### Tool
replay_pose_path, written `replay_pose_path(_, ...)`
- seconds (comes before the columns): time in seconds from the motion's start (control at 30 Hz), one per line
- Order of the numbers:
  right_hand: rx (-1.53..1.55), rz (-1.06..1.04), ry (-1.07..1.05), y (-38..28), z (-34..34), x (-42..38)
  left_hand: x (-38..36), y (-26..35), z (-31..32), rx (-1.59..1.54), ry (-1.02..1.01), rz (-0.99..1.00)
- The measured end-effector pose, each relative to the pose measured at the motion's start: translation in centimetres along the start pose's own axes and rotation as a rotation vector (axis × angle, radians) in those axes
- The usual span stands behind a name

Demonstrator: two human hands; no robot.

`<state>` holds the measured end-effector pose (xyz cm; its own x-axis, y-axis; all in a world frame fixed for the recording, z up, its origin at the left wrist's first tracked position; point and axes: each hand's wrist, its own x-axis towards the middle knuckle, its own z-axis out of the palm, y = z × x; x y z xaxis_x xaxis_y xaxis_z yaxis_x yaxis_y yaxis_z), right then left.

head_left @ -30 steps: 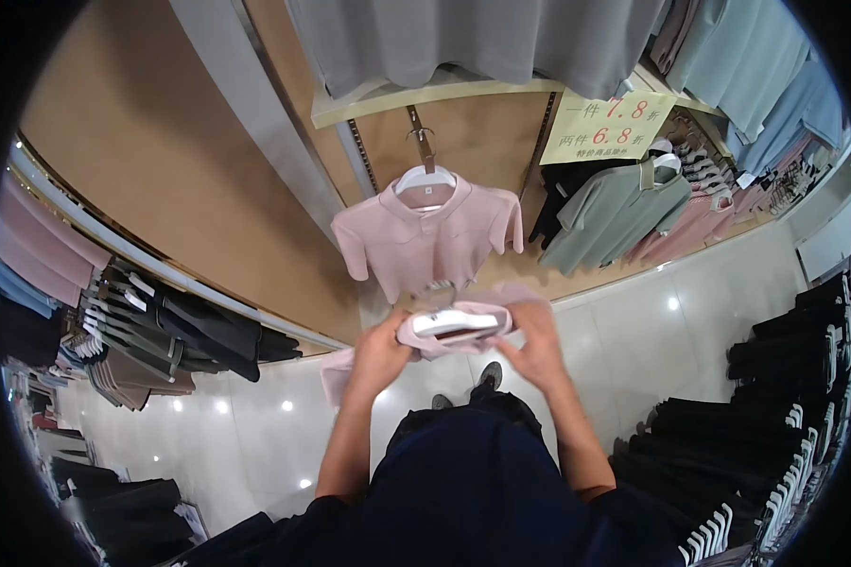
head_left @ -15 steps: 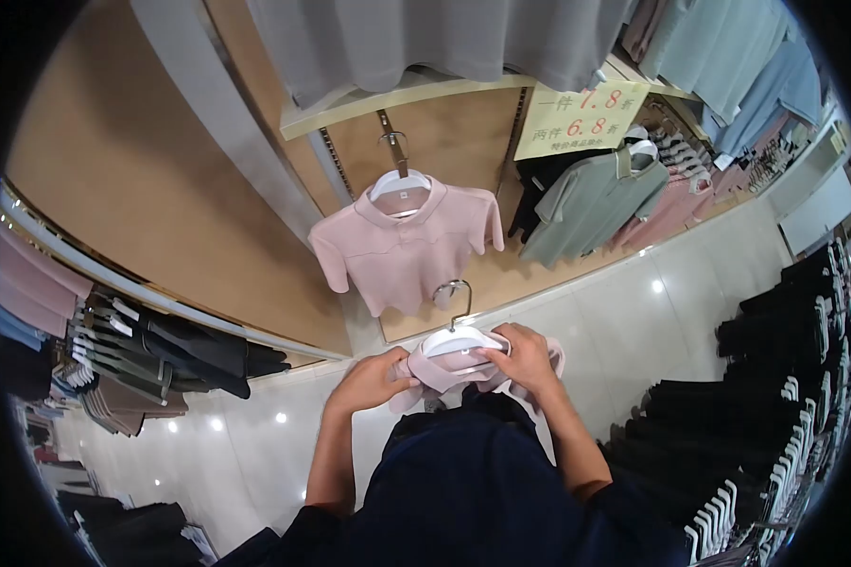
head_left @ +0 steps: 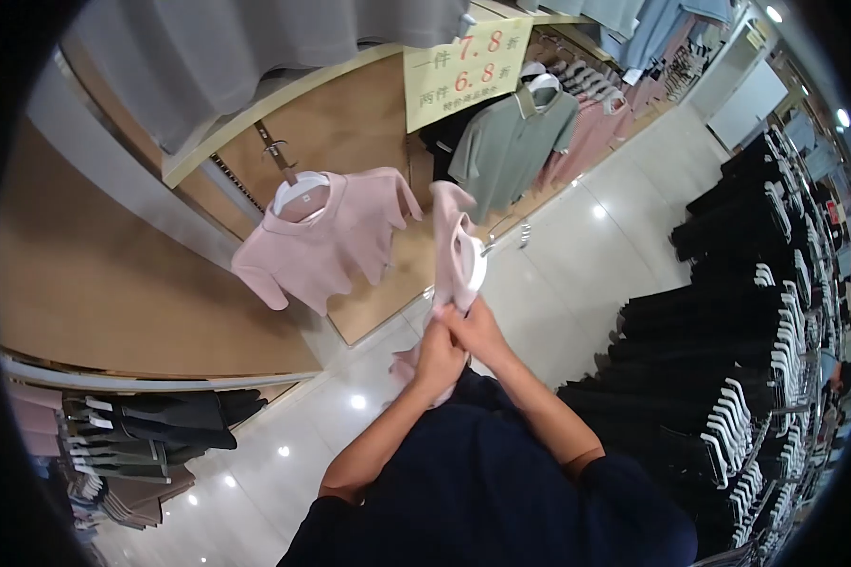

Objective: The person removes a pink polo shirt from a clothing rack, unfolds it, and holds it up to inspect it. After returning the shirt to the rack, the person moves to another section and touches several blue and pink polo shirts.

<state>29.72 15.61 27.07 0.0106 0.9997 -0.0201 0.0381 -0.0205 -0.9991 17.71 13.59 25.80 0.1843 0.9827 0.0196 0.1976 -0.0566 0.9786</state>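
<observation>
A pink polo shirt [head_left: 449,248] on a white hanger [head_left: 471,265] is in front of my body, turned sideways, with the metal hook [head_left: 524,232] pointing right. My left hand [head_left: 439,357] is closed on the shirt's fabric. Just above and touching it, my right hand [head_left: 473,331] is closed on the same shirt beside the lower end of the hanger. More pink cloth shows left of my left wrist. The fingertips are partly hidden where the hands overlap. Ahead on the left, another pink shirt [head_left: 326,231] hangs from a wall bracket [head_left: 276,151].
A yellow price sign [head_left: 467,74] is on the shelf edge above a green polo shirt [head_left: 515,142]. Racks of black garments [head_left: 676,364] on white hangers line the right. More clothes [head_left: 156,420] hang at lower left. Glossy tiled floor [head_left: 577,274] runs between.
My hands have come together from opposite sides of the collar. The held shirt and hanger have turned, the hook swinging from upward to the right. My view has shifted right.
</observation>
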Motion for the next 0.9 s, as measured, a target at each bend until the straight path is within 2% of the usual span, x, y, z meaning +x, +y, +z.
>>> replay_pose_path(0.03,-0.012,0.002,0.061,-0.2,-0.6,0.6,-0.5,0.5,0.7,0.067,-0.054,0.09)
replay_pose_path(0.13,-0.071,0.303,-0.052,-1.4,-5.7,1.1,-0.9,1.3,0.6,0.119,-0.269,0.247)
replay_pose_path(0.17,-0.255,-0.018,-0.075,-0.9,-6.8,1.2,-0.7,1.9,-0.3,0.108,-0.354,0.272)
replay_pose_path(0.2,-0.421,-0.074,-0.175,-0.9,-8.1,0.9,-0.5,2.0,-1.2,0.098,-0.44,0.297)
replay_pose_path(0.27,-0.751,-0.185,-0.379,-2.3,-10.1,0.2,-1.0,1.8,-3.7,0.286,-0.104,0.388)
replay_pose_path(0.3,-0.761,-0.246,-0.428,-1.9,-10.6,-0.4,-1.5,3.1,-5.3,0.352,0.068,0.416)
replay_pose_path(0.37,-0.729,-0.234,-0.583,-3.6,-11.0,-2.1,-2.3,6.0,-7.9,0.612,0.2,0.413)
replay_pose_path(0.47,-0.617,-0.259,-0.752,-6.7,-11.1,-4.1,-4.9,4.4,-10.1,0.55,-0.146,0.171)
replay_pose_path(0.5,-0.592,-0.23,-0.802,-7.7,-11.3,-4.4,-6.0,3.7,-10.7,0.514,-0.326,0.083)
replay_pose_path(0.53,-0.562,-0.197,-0.856,-8.5,-11.6,-4.7,-6.7,3.7,-10.8,0.59,-0.443,0.04)
replay_pose_path(0.63,-0.465,-0.051,-1.007,-9.8,-13.4,-5.1,-10.0,3.8,-9.3,0.499,-0.421,-0.03)
replay_pose_path(0.7,-0.556,-0.074,-1.037,-9.9,-15.4,-4.8,-11.0,5.4,-7.8,0.487,-0.363,-0.031)
replay_pose_path(0.9,-0.805,-0.025,-1.109,-5.5,-19.8,-4.1,-14.7,4.3,-3.5,0.456,-0.275,-0.315)
